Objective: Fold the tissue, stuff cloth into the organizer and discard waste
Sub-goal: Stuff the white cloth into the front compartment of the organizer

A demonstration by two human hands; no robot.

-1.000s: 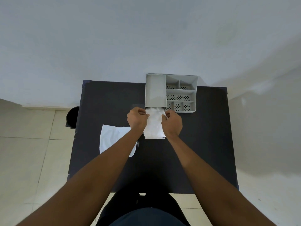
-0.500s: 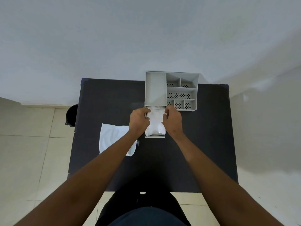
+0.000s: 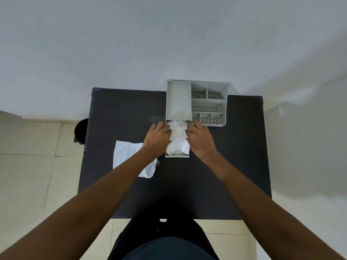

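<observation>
A grey organizer (image 3: pixel 178 102) stands at the far edge of the black table (image 3: pixel 225 166), with its drawer (image 3: pixel 176 156) pulled out toward me. A bunched white cloth (image 3: pixel 178 141) fills the drawer. My left hand (image 3: pixel 158 137) rests on the cloth's left side and my right hand (image 3: pixel 200 139) on its right side, fingers pressing into it. A flat white tissue (image 3: pixel 127 156) lies on the table to the left, partly under my left forearm.
The organizer's right half has several small perforated compartments (image 3: pixel 206 108). A black bin (image 3: pixel 80 131) stands on the tiled floor beside the table's left edge. A white wall rises behind the table.
The cloth went from lying flat over the drawer to being bunched down inside it. Both hands moved slightly toward the organizer and then spread along the cloth's sides.
</observation>
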